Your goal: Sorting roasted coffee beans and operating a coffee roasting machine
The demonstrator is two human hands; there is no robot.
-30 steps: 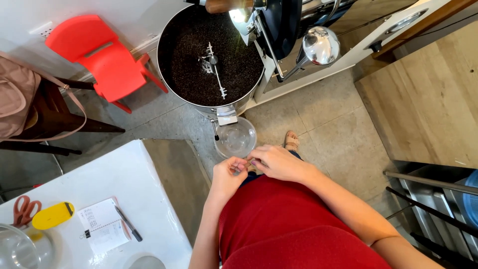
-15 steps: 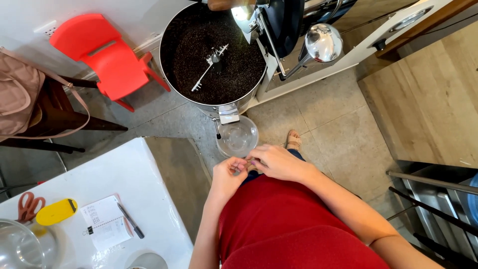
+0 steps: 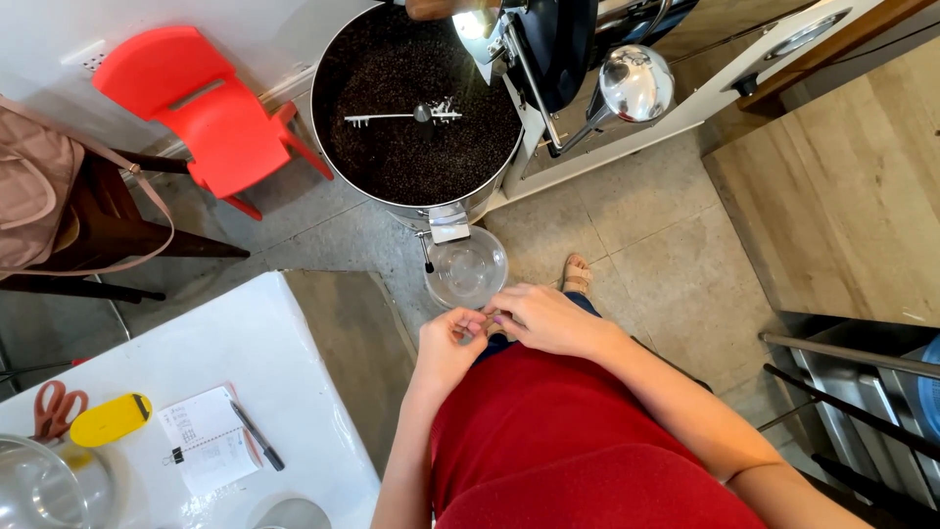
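1. While fingertips meet at the waist, left hand (image 3: pixel 446 348) and right hand (image 3: pixel 548 318) pinch together; what they grip is too small to tell.
2. Clear bowl (image 3: pixel 466 266) sits at 12 o'clock, just beyond.
3. Roaster tray (image 3: pixel 416 103) lies farther at 12; its stirring arm (image 3: pixel 401 116) runs 9-to-3.

The round metal cooling tray full of dark roasted beans (image 3: pixel 416 113) stands on the floor ahead, a clear plastic bowl (image 3: pixel 467 266) under its chute. The red plastic chair (image 3: pixel 201 108) sits left of the tray. The white table (image 3: pixel 255 362) lies lower left, bearing an orange-handled pair of scissors (image 3: pixel 54 407), a yellow oval object (image 3: pixel 108 419) and a clipped paper sheet (image 3: pixel 206 441) with a black pen (image 3: pixel 258 438). The left hand (image 3: pixel 446 348) and right hand (image 3: pixel 548 318) meet just before the bowl.
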